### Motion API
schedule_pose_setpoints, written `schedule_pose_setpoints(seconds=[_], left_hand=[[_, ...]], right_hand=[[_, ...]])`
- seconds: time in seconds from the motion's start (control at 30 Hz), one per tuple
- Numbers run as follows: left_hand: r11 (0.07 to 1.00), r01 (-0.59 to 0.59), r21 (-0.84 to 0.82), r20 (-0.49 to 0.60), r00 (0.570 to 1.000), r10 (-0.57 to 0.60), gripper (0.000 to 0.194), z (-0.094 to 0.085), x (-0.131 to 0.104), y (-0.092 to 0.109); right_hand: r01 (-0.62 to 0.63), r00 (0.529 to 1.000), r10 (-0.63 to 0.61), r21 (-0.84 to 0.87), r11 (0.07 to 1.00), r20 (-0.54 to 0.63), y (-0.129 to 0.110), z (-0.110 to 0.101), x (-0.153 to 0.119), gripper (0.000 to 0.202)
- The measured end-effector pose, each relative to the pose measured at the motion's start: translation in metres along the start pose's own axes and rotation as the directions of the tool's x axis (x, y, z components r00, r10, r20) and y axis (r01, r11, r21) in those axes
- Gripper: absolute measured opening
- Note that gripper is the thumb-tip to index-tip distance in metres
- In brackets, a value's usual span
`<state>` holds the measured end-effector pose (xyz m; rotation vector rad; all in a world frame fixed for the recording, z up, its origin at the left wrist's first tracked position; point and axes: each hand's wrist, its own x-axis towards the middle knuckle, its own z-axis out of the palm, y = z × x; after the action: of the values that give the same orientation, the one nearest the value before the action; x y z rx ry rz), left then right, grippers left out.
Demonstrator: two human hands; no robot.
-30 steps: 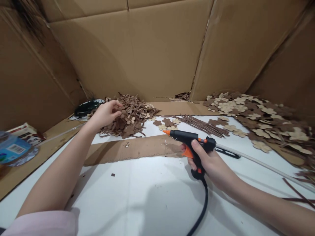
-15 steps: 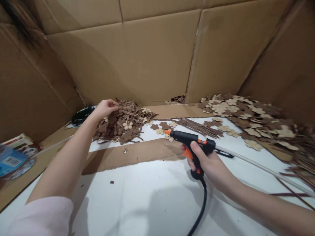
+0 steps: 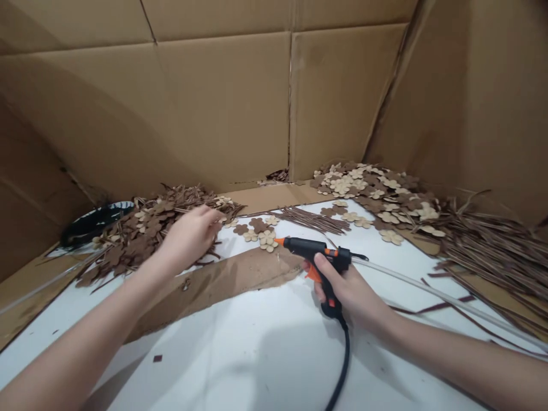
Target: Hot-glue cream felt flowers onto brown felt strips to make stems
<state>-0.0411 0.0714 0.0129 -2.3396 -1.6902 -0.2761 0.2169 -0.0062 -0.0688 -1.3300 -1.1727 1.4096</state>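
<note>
My right hand (image 3: 349,285) grips a black glue gun (image 3: 306,246) with an orange nozzle and trigger, a finger at the trigger. A long translucent glue stick (image 3: 406,281) runs out of its back. Just off the nozzle tip lie cream flower cut-outs (image 3: 268,240), with brown flower cut-outs (image 3: 257,224) beside them. My left hand (image 3: 190,235) is over the right side of a heap of brown and cream flowers with thin stems (image 3: 141,245). Its fingers are loosely bent, partly hidden, and nothing shows in them.
A bundle of thin brown strips (image 3: 314,220) lies behind the glue gun. At the right are a flower pile (image 3: 377,191) and more strips (image 3: 496,251). A cardboard strip (image 3: 226,278) crosses the white board (image 3: 214,348). Cardboard walls (image 3: 222,114) enclose the back and sides. A black cord (image 3: 346,359) hangs from the gun.
My left hand has left the flower it was touching on the heap and moved right, toward the small loose flowers. The view has turned right. The glue gun stays in my right hand.
</note>
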Motion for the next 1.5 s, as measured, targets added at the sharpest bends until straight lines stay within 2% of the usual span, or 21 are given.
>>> schedule_pose_setpoints(seconds=[0.07, 0.17, 0.23, 0.33, 0.47, 0.53, 0.6, 0.7, 0.77, 0.83, 0.87, 0.93, 1.0, 1.1, 1.17, 1.27, 1.4, 1.5], left_hand=[[1.000, -0.014, 0.006, 0.098, 0.995, 0.014, 0.031, 0.026, 0.012, 0.011], [1.000, -0.013, 0.010, 0.170, 0.985, 0.011, 0.028, 0.060, 0.031, 0.017], [1.000, -0.015, 0.006, 0.216, 0.976, 0.013, 0.029, 0.075, 0.040, 0.017], [1.000, -0.013, -0.002, 0.244, 0.970, 0.013, 0.030, 0.085, 0.042, 0.016], [0.998, 0.054, -0.017, 0.171, 0.984, -0.051, 0.028, 0.080, 0.037, 0.018], [0.992, 0.123, -0.036, 0.080, 0.990, -0.120, 0.024, 0.070, 0.032, 0.019], [0.975, 0.206, -0.078, -0.020, 0.978, -0.208, 0.025, 0.055, 0.024, 0.017], [0.937, 0.291, -0.191, -0.103, 0.944, -0.314, 0.030, 0.033, 0.001, 0.016], [0.907, 0.276, -0.319, -0.077, 0.946, -0.315, 0.028, 0.022, -0.022, 0.022], [0.664, 0.254, -0.703, 0.056, 0.951, -0.305, 0.022, 0.017, -0.045, 0.035], [0.533, 0.278, -0.799, 0.138, 0.948, -0.287, 0.020, 0.016, -0.055, 0.044], [0.307, 0.352, -0.884, 0.289, 0.929, -0.233, 0.017, 0.019, -0.073, 0.063], [0.117, 0.434, -0.893, 0.408, 0.892, -0.196, 0.019, 0.025, -0.084, 0.077], [-0.087, 0.488, -0.868, 0.496, 0.857, -0.140, 0.023, 0.038, -0.093, 0.085], [-0.142, 0.488, -0.861, 0.505, 0.851, -0.144, 0.025, 0.046, -0.096, 0.083], [-0.132, 0.484, -0.865, 0.500, 0.850, -0.164, 0.024, 0.053, -0.098, 0.080], [-0.144, 0.509, -0.849, 0.527, 0.838, -0.144, 0.020, 0.055, -0.098, 0.080], [-0.170, 0.505, -0.846, 0.528, 0.837, -0.145, 0.017, 0.053, -0.097, 0.081]], right_hand=[[-0.019, 1.000, 0.019, -0.001, 1.000, 0.004, 0.001, 0.000, -0.001, 0.057], [-0.021, 1.000, 0.021, 0.024, 0.999, 0.004, 0.001, -0.001, -0.003, 0.058], [-0.014, 1.000, 0.014, 0.030, 0.999, 0.004, -0.001, -0.001, -0.004, 0.057], [-0.007, 1.000, 0.007, 0.009, 1.000, 0.004, -0.002, -0.002, -0.005, 0.056], [-0.029, 1.000, 0.029, -0.014, 0.999, -0.002, -0.001, -0.002, -0.005, 0.056], [-0.034, 0.999, 0.034, -0.018, 0.999, -0.005, -0.001, -0.002, -0.005, 0.056], [-0.030, 1.000, 0.030, -0.026, 0.999, -0.007, 0.000, -0.002, -0.004, 0.057], [-0.017, 1.000, 0.016, -0.036, 0.999, -0.008, 0.003, -0.001, -0.004, 0.057], [-0.011, 1.000, 0.011, -0.025, 1.000, -0.001, 0.004, -0.001, -0.004, 0.056], [-0.012, 1.000, 0.012, -0.017, 1.000, 0.004, 0.004, 0.000, -0.005, 0.056], [-0.013, 1.000, 0.013, -0.022, 1.000, 0.009, 0.004, 0.000, -0.006, 0.056], [-0.014, 1.000, 0.014, -0.036, 0.999, 0.014, 0.003, 0.000, -0.008, 0.057], [-0.014, 1.000, 0.016, -0.055, 0.998, 0.024, 0.002, -0.001, -0.011, 0.057], [-0.041, 0.997, 0.045, -0.083, 0.996, 0.055, 0.003, -0.001, -0.015, 0.061], [-0.056, 0.994, 0.065, -0.094, 0.994, 0.091, 0.004, -0.002, -0.017, 0.062], [-0.027, 0.987, 0.048, -0.140, 0.990, 0.154, 0.007, -0.003, -0.019, 0.060], [-0.019, 0.972, 0.081, -0.269, 0.963, 0.221, 0.007, -0.006, -0.021, 0.066], [-0.018, 0.973, 0.093, -0.330, 0.944, 0.213, 0.007, -0.007, -0.024, 0.070]])
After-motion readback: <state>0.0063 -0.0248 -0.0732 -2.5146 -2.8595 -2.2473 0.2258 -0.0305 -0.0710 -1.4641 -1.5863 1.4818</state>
